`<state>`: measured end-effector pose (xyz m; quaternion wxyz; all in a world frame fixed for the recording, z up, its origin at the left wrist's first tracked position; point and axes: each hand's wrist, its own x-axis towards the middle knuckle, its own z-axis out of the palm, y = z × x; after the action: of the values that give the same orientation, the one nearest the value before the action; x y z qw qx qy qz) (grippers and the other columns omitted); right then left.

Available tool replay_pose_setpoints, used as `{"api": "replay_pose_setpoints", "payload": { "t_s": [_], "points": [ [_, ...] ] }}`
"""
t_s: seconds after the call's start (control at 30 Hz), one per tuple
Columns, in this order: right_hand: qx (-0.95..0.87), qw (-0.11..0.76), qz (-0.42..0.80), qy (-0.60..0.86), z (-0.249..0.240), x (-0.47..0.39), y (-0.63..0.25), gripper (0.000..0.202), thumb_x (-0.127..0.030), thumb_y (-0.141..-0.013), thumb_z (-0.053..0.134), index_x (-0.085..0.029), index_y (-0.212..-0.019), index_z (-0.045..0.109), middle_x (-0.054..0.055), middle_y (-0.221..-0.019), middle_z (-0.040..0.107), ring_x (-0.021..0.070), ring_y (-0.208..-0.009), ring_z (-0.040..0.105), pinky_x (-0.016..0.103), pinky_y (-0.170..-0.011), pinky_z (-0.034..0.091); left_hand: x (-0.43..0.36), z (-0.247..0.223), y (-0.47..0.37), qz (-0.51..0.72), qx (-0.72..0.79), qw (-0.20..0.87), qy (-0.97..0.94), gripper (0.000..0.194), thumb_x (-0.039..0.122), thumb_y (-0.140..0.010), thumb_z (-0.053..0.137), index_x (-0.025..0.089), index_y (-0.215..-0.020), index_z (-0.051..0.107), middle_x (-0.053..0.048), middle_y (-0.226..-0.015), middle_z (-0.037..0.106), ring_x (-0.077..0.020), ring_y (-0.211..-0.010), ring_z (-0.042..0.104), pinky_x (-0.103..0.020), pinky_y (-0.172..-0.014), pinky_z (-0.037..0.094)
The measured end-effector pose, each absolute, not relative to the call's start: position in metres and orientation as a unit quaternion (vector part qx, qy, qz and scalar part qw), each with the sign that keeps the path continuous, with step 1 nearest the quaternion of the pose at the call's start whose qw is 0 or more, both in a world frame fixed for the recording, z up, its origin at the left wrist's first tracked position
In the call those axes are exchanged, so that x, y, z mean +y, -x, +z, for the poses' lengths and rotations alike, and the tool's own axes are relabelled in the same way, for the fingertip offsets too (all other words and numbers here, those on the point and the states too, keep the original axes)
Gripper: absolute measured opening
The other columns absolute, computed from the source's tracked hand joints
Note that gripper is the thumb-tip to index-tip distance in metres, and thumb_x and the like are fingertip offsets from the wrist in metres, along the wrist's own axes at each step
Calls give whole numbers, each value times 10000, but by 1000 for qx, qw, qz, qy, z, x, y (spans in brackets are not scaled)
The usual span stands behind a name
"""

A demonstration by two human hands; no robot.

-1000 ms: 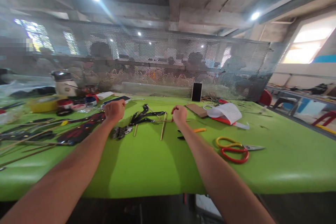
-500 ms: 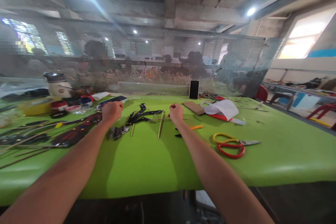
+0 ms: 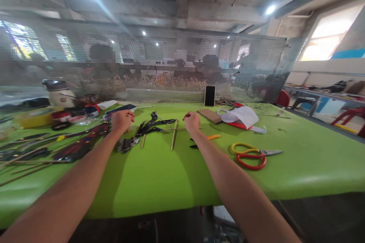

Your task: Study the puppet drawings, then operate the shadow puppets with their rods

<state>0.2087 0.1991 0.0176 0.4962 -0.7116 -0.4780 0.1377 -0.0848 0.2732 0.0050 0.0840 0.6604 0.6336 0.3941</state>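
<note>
My left hand (image 3: pixel 122 120) hovers above the green tabletop, fingers curled in, with nothing visible in them. Nearest to it are a black jointed flat piece with studded strips (image 3: pixel 154 124) and a small grey patterned piece (image 3: pixel 127 144). Level with it on the right, my right hand (image 3: pixel 192 120) is also curled closed, and no held thing shows. A thin wooden stick (image 3: pixel 174 136) lies between the hands. Beside my right forearm lies a tool with an orange handle (image 3: pixel 213 136) and black tips, partly hidden. Scissors (image 3: pixel 253 155) with one yellow and one red handle rest farther right.
Dark red and black flat pieces (image 3: pixel 82 144) and long sticks crowd the left side. Behind them stand a kettle (image 3: pixel 61 97), a yellow tub (image 3: pixel 35 118) and jars. A phone (image 3: pixel 210 96) stands before the perforated metal screen (image 3: pixel 171 60). White paper (image 3: pixel 242 116) and cardboard (image 3: pixel 210 115) lie right.
The fingers of both hands have loosened slightly from tighter fists. Both hands stay in about the same place, while the whole view shifts slightly.
</note>
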Motion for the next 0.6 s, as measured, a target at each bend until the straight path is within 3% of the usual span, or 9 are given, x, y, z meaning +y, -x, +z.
{"api": "replay_pose_setpoints", "payload": {
  "t_s": [0.13,0.3,0.4,0.6],
  "points": [
    [-455,528,128,706,19,197,-210,232,-19,-710,492,-171,-654,659,12,-613,680,147,-637,626,223,-568,420,283,-1,91,424,629,38,-651,328,171,-737,465,159,-973,692,-18,-895,759,-126,-522,610,-257,-680,475],
    [-432,542,146,706,15,200,-210,247,-2,-739,488,-172,-683,658,36,-609,665,159,-565,611,242,-519,444,290,-8,90,448,623,-73,-637,305,204,-750,545,188,-1004,715,-94,-1037,695,-257,-943,645,-349,-875,480],
    [-434,547,168,696,14,201,-209,237,-3,-761,497,-162,-685,656,42,-605,657,150,-539,606,236,-501,456,288,-9,87,430,624,-95,-646,258,194,-753,569,212,-953,732,-118,-1068,615,-277,-975,612,-369,-866,486],
    [-439,553,191,682,13,204,-208,243,6,-775,486,-148,-671,642,20,-563,625,121,-502,598,194,-465,432,285,-5,88,394,642,-96,-651,376,76,-708,555,181,-1024,729,-106,-1066,553,-250,-930,581,-338,-821,448]
  ]
}}
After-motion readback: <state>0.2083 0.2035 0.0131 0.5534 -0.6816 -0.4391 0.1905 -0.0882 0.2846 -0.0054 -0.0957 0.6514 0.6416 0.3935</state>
